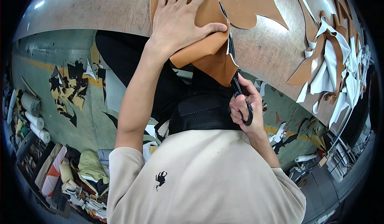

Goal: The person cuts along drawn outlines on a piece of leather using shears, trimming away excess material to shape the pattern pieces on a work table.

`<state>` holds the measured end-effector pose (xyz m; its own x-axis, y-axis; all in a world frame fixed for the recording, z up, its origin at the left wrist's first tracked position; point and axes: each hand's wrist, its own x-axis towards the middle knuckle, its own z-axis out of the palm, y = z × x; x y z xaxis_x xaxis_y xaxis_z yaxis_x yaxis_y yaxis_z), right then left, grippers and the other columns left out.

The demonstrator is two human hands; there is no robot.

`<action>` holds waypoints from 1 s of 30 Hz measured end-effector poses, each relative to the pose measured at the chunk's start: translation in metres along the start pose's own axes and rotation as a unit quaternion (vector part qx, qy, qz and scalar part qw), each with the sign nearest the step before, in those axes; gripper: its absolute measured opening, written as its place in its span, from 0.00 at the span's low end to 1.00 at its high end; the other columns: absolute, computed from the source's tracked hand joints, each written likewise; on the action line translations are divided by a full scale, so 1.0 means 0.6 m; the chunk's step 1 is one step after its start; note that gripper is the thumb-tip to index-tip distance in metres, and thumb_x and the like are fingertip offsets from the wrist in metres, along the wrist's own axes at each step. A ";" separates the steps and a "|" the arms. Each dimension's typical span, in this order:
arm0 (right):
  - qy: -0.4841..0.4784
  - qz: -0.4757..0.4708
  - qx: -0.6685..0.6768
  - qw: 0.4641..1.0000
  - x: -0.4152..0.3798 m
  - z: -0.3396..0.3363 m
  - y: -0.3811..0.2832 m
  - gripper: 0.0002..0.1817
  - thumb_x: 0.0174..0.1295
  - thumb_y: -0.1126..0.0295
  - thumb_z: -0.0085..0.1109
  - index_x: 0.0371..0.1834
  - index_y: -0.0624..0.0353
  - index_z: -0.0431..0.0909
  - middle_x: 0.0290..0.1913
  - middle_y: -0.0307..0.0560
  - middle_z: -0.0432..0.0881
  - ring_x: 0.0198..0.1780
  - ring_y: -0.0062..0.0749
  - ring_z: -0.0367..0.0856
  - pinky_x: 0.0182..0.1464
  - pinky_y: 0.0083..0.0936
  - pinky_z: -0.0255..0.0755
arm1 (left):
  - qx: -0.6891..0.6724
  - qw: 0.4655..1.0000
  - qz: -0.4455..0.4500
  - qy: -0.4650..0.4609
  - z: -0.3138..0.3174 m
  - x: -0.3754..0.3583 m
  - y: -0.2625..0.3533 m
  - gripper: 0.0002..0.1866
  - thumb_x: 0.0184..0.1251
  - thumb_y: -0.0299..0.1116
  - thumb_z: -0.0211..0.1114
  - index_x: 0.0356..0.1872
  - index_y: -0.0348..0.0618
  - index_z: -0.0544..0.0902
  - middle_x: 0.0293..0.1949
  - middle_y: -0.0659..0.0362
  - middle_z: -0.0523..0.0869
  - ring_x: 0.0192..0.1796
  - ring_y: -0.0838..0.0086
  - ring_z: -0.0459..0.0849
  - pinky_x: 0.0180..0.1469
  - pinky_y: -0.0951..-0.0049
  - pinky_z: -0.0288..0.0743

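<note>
Brown leather [248,4] lies on the table, and part of it folds down over the front edge toward my lap. My left hand [180,22] presses flat on the leather with its fingers spread and the thumb pointing right. At the table's edge, my right hand [248,104] grips black scissors [238,88] by their handles. The blades point away from me along a cut edge of the leather, just right of my left thumb. Pale backing shows along that edge. Part of the blades is hidden by the leather.
On the right of the wooden table [272,52], brown and white leather strips [336,60] are heaped and hang over its edge. Dark and yellow scraps [72,88] litter the green floor. Rolls [36,120] and piled fabric [92,168] stand at the left.
</note>
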<state>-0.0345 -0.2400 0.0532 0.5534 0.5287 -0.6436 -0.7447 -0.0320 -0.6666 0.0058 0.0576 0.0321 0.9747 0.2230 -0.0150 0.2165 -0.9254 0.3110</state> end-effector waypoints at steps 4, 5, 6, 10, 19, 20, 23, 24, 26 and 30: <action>0.006 0.003 0.013 1.000 0.000 0.001 -0.003 0.44 0.68 0.52 0.74 0.82 0.53 0.65 0.22 0.31 0.74 0.17 0.12 0.66 0.17 0.12 0.54 | 0.008 1.000 -0.014 -0.014 -0.004 -0.002 0.009 0.60 0.62 0.82 0.59 0.85 0.48 0.62 0.87 0.46 0.53 0.89 0.52 0.45 0.88 0.48 0.35; 0.000 0.000 0.006 1.000 0.002 0.002 -0.003 0.44 0.67 0.49 0.73 0.82 0.53 0.65 0.23 0.33 0.73 0.17 0.12 0.65 0.16 0.11 0.55 | 0.008 1.000 -0.013 -0.014 0.001 -0.003 0.008 0.60 0.62 0.82 0.59 0.85 0.48 0.62 0.87 0.46 0.53 0.89 0.52 0.45 0.88 0.48 0.35; -0.006 -0.002 -0.001 1.000 0.002 0.002 -0.003 0.44 0.67 0.47 0.73 0.82 0.52 0.65 0.24 0.36 0.73 0.17 0.12 0.64 0.16 0.11 0.55 | 0.000 1.000 -0.008 0.006 0.012 -0.007 0.006 0.60 0.63 0.82 0.58 0.85 0.47 0.62 0.87 0.46 0.53 0.89 0.52 0.44 0.88 0.48 0.35; -0.010 -0.001 0.011 1.000 0.005 0.005 0.000 0.43 0.68 0.48 0.71 0.82 0.52 0.65 0.25 0.36 0.73 0.18 0.12 0.65 0.16 0.10 0.55 | -0.006 1.000 -0.023 -0.005 0.004 -0.008 0.015 0.59 0.65 0.82 0.55 0.86 0.47 0.61 0.88 0.47 0.51 0.90 0.52 0.43 0.88 0.48 0.33; 0.002 0.003 0.014 1.000 0.002 0.016 0.002 0.44 0.66 0.47 0.72 0.81 0.51 0.65 0.24 0.35 0.73 0.18 0.12 0.65 0.16 0.11 0.56 | -0.015 0.999 -0.039 -0.016 0.010 -0.008 0.020 0.59 0.66 0.83 0.52 0.86 0.47 0.59 0.88 0.47 0.51 0.90 0.51 0.42 0.88 0.47 0.32; 0.002 0.005 0.009 1.000 0.002 0.014 0.002 0.45 0.65 0.47 0.73 0.81 0.51 0.65 0.24 0.35 0.72 0.18 0.12 0.65 0.16 0.11 0.56 | -0.016 0.999 -0.039 -0.016 0.008 -0.009 0.021 0.59 0.66 0.83 0.52 0.86 0.47 0.59 0.88 0.47 0.51 0.90 0.51 0.42 0.88 0.47 0.32; 0.006 0.007 -0.003 1.000 0.003 0.015 0.001 0.45 0.64 0.46 0.73 0.81 0.50 0.65 0.24 0.35 0.72 0.18 0.12 0.65 0.16 0.11 0.56 | 0.001 0.999 -0.040 -0.027 0.009 -0.009 0.025 0.58 0.68 0.82 0.51 0.87 0.46 0.58 0.88 0.47 0.51 0.90 0.50 0.41 0.88 0.47 0.31; 0.009 0.008 -0.009 1.000 0.002 0.016 0.001 0.45 0.64 0.45 0.73 0.81 0.50 0.65 0.24 0.35 0.73 0.18 0.12 0.65 0.16 0.11 0.57 | 0.008 0.999 -0.037 -0.003 0.017 -0.012 0.025 0.57 0.68 0.80 0.54 0.86 0.47 0.60 0.88 0.47 0.52 0.90 0.50 0.43 0.88 0.47 0.32; 0.008 0.011 0.000 1.000 0.000 0.013 0.001 0.45 0.64 0.45 0.73 0.81 0.50 0.65 0.24 0.35 0.73 0.18 0.12 0.65 0.16 0.10 0.57 | 0.018 0.999 -0.033 0.026 0.032 -0.020 0.021 0.55 0.68 0.79 0.56 0.86 0.48 0.61 0.87 0.46 0.54 0.89 0.50 0.45 0.88 0.47 0.33; 0.010 0.018 0.001 1.000 -0.003 0.008 -0.005 0.45 0.64 0.44 0.72 0.81 0.49 0.66 0.24 0.35 0.72 0.18 0.11 0.65 0.17 0.10 0.57 | -0.014 0.998 0.006 0.053 -0.006 -0.003 -0.014 0.47 0.68 0.76 0.62 0.77 0.51 0.77 0.79 0.48 0.71 0.83 0.50 0.64 0.84 0.48 0.55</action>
<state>-0.0351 -0.2365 0.0580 0.5339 0.5104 -0.6741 -0.7645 -0.0493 -0.6428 0.0021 0.0661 0.0332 0.9655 0.2450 0.0882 0.2025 -0.9193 0.3373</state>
